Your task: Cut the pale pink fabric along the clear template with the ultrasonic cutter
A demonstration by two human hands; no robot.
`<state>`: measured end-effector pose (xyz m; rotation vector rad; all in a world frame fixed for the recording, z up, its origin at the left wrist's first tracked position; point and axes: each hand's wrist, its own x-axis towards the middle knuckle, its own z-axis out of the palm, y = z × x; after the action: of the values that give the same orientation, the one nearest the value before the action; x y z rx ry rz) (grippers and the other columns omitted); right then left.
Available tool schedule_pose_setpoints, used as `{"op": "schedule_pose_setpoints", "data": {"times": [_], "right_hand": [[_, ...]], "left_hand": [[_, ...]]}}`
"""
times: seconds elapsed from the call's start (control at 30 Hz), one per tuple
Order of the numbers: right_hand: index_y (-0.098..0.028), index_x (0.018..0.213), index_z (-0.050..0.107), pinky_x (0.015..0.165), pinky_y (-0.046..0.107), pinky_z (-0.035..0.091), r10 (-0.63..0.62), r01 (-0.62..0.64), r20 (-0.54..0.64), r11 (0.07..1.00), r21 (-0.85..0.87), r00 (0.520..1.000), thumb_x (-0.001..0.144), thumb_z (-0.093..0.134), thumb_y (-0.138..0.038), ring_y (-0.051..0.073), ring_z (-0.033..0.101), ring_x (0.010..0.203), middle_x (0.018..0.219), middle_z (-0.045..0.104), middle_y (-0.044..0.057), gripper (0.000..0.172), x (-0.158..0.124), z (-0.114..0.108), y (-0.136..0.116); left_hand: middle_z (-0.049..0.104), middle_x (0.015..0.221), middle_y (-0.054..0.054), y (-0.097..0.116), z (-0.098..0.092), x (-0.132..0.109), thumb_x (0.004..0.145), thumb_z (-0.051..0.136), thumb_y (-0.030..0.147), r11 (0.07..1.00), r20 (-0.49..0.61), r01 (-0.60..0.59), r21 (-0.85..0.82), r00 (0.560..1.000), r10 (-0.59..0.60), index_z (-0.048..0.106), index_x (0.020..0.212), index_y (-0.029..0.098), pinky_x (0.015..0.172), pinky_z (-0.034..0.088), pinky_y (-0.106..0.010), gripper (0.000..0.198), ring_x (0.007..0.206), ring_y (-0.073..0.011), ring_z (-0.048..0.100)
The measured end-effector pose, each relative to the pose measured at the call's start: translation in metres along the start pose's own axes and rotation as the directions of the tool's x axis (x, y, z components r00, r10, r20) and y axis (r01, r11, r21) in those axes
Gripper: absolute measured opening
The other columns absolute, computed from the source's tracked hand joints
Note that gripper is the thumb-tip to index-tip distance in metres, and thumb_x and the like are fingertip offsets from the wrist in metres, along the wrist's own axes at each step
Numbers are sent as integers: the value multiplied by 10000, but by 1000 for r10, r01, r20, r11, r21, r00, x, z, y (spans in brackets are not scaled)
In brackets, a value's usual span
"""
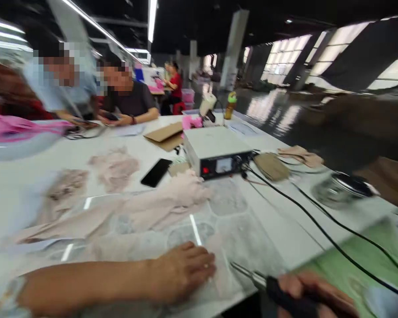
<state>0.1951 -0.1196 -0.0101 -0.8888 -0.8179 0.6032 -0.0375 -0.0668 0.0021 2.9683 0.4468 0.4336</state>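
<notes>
One crumple of pale fabric lies well beyond the left hand and off to its left; to the right of the fabric, also well past that hand, I pick out a dark phone. Nearer, just ahead of the left hand, a long pale strip stretches across the worktop. The left hand itself lies palm down, fingers extended and slightly bent, gripping nothing I can see, on a clear sheet; from here I can't tell whether fabric is above or below the plastic. Farther away, past its fingertips, sits a boxed unit with a meter. Just right of those fingertips a metal-tipped tool points back toward them, though I can't tell if its tip touches the sheet. The right hand is closed around its dark handle. I judge the step to be steadying the layers while the tip is lined up; the next move calls for a firm left palm, fingers clear of the point. Beyond the right hand stands a lidded jar.
</notes>
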Motion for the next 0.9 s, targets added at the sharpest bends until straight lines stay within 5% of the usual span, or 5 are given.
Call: {"op": "schedule_pose_setpoints", "data": {"times": [0.1,0.23,0.73,0.9], "right_hand": [[-225,1000,599,599,342,517,-43,45,-149,999,13,988,880,572,-345,139,574,645,906,573,6,172,2,-10,-6],[-219,882,595,533,313,461,-23,55,-224,989,137,974,775,555,-253,113,518,551,812,530,-7,119,12,10,-4],[-221,882,591,532,308,443,21,-1,-140,990,138,990,802,540,-269,120,522,547,809,525,-9,107,21,26,6],[-221,881,596,532,314,433,56,-31,-204,992,124,977,777,526,-252,121,507,534,801,543,-2,129,21,26,6]], "left_hand": [[618,1331,-161,-15,-9,-6,986,431,154,999,-44,-35,-22,998,34,544,1301,96,1016,458,-390,340,1225,-268,572],[615,1345,-141,-20,-14,-7,1003,439,155,998,-8,-58,-24,998,58,533,1318,112,1078,420,-379,332,1264,-251,556],[655,1270,-150,-23,-11,-3,1038,397,162,997,15,-69,-45,997,69,557,1299,81,1111,363,-404,317,1229,-250,571],[673,1224,-158,-29,-9,5,1015,415,137,994,-28,-86,-62,996,84,586,1237,72,1072,411,-392,288,1169,-238,601]]}}
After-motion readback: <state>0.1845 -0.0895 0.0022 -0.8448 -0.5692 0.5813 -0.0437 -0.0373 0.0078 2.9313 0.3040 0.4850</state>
